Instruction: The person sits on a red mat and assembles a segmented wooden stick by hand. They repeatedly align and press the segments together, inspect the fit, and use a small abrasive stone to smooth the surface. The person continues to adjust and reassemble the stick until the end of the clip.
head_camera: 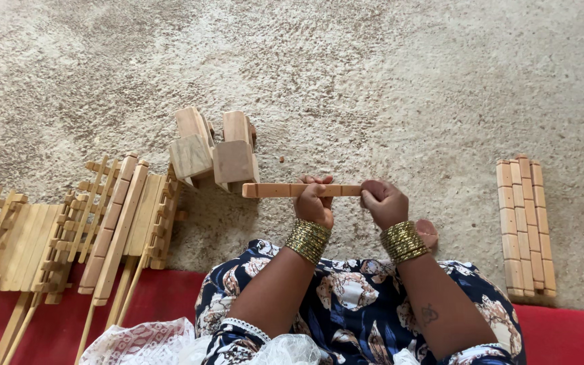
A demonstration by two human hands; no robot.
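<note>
A: What is the head camera showing?

B: It is looking straight down at a seated person's lap and two bare hands above a rough, sandy floor (pixel 386 74). Both hands are holding one long, flat wooden stick (pixel 300 190) level, crossways in front of the body.

A: How are the hands gripping it?

B: The left hand (pixel 314 201) is curling closed around the stick near its middle, fingers wrapping over the top edge. The right hand (pixel 383 201) is pinching shut on the stick's right end. Each wrist is wearing a stack of gold bangles (pixel 307 240).

A: And what is lying around them?

B: Just beyond the stick's left end, two chunky wooden blocks (pixel 214 150) are sitting side by side on the floor. Far left, a pile of slatted wooden frames (pixel 76 230) is spreading across the floor and onto a red mat (pixel 163 297). Well apart on the right, a neat row of short wooden strips (pixel 526 226) is lying flat. A dark floral dress (pixel 346 290) is covering the lap.
</note>
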